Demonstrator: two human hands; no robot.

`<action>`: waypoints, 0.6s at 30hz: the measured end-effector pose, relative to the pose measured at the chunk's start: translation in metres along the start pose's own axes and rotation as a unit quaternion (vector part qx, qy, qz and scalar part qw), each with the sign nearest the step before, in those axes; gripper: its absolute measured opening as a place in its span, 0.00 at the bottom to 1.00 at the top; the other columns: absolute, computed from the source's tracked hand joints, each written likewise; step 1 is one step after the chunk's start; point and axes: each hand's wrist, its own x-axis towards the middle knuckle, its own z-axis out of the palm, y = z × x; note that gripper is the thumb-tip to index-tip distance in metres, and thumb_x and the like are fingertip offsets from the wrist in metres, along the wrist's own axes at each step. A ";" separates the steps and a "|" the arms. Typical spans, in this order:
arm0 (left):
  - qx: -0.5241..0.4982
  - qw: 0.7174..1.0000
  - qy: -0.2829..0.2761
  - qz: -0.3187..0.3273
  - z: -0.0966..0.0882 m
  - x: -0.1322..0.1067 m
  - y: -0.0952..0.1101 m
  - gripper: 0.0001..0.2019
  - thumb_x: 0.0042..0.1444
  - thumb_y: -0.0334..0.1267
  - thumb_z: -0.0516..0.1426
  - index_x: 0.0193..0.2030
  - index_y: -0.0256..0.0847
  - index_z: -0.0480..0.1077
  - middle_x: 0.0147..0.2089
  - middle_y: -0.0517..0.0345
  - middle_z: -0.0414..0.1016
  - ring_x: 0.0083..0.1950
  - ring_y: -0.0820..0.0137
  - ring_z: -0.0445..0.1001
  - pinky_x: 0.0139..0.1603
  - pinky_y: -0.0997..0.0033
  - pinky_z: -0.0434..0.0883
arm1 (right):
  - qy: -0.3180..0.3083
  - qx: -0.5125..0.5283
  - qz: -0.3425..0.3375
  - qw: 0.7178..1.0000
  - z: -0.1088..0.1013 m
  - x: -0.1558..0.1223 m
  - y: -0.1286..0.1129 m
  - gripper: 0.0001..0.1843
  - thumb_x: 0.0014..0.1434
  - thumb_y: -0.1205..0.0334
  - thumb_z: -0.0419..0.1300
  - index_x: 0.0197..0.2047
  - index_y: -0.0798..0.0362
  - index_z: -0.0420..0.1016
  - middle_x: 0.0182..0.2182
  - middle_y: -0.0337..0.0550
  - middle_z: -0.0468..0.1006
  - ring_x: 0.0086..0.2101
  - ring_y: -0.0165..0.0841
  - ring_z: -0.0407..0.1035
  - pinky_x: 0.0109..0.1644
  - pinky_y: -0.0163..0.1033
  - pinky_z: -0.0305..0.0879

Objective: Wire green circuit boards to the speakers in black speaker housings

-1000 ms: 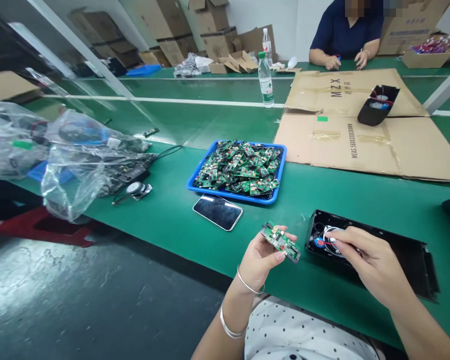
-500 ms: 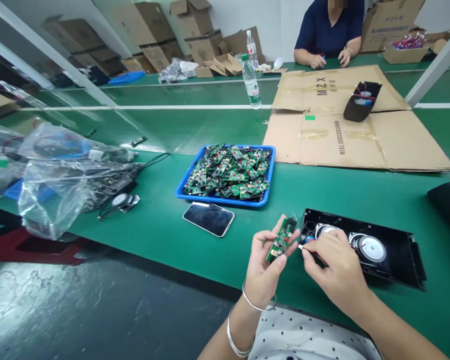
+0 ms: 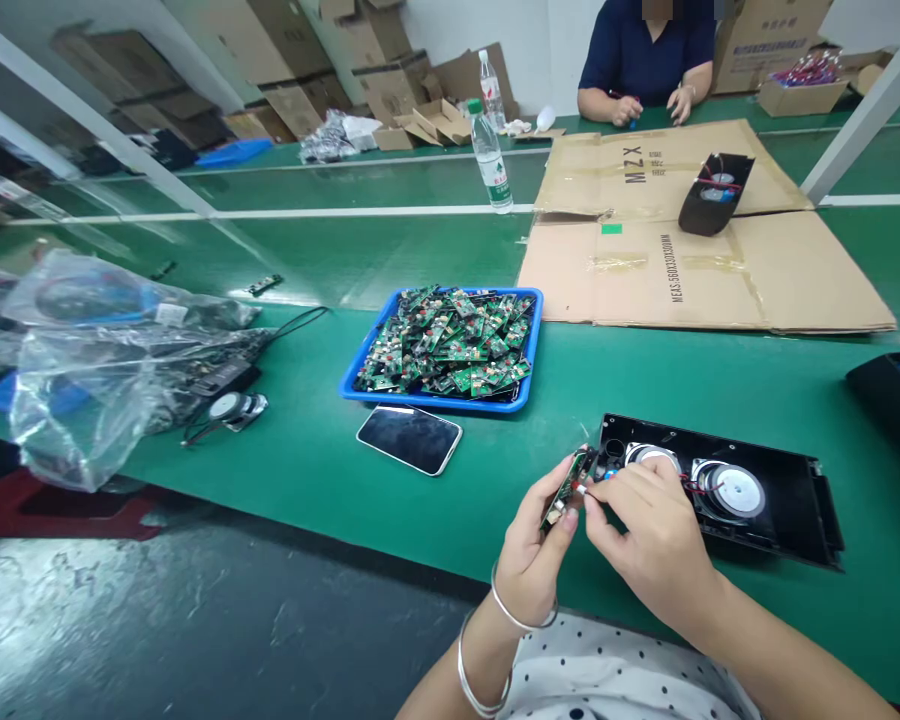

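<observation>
My left hand [image 3: 534,550] grips a green circuit board [image 3: 566,490], tilted nearly edge-on, between thumb and fingers. My right hand [image 3: 649,530] pinches a small white wire connector [image 3: 581,489] right at the board's edge; whether it is seated in a socket I cannot tell. Behind my right hand lies a black speaker housing [image 3: 787,500] with two round speakers [image 3: 739,492] in it, one partly hidden by my fingers. Red and black wires [image 3: 691,486] run across the housing. A blue tray [image 3: 440,399] heaped with similar circuit boards [image 3: 457,340] stands beyond my left hand.
A smartphone [image 3: 411,438] lies before the tray. At left are plastic bags of parts [image 3: 105,370] and a loose speaker [image 3: 232,408]. Flattened cardboard [image 3: 630,280] bears another black housing [image 3: 716,195]. A water bottle [image 3: 490,160] stands behind; a co-worker [image 3: 649,60] sits across.
My right hand has brought the connector left to the circuit board. My left hand has turned the board more edge-on. The co-worker's hands have shifted slightly.
</observation>
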 end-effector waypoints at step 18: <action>-0.033 0.998 -0.014 0.052 0.000 -0.002 -0.013 0.20 0.61 0.32 0.54 0.59 0.52 0.66 0.63 0.55 0.65 0.62 0.60 0.65 0.63 0.60 0.64 | 0.022 0.023 -0.004 0.999 0.003 -0.004 -0.001 0.12 0.60 0.74 0.53 0.25 0.55 0.64 0.21 0.38 0.68 0.24 0.28 0.56 0.34 0.39 0.51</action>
